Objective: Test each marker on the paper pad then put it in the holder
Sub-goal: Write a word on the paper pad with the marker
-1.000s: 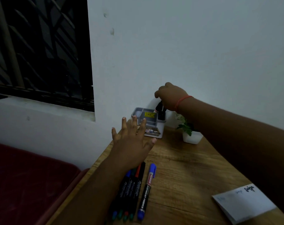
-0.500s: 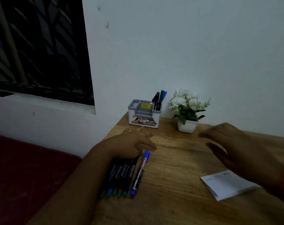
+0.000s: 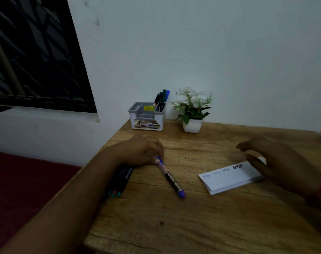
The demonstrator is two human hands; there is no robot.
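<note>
My left hand (image 3: 143, 150) pinches the capped end of a blue marker (image 3: 170, 177), which slants across the wooden table (image 3: 174, 226) with its far end touching the wood. Under that hand's wrist lie several dark markers (image 3: 119, 182) side by side. My right hand (image 3: 277, 162) hovers with fingers apart over the right end of a white paper pad (image 3: 227, 178), which carries a few scribbles. At the back stands a grey-and-white holder (image 3: 147, 117) with three markers (image 3: 162, 99) upright in its right compartment.
A small white pot of white flowers (image 3: 191, 110) stands just right of the holder against the wall. The table's left edge drops to a dark red surface (image 3: 24, 180). A dark window (image 3: 33, 52) fills the upper left.
My right hand came back from the holder to above the pad. My left hand closed on the blue marker's end and swung it out from the row.
</note>
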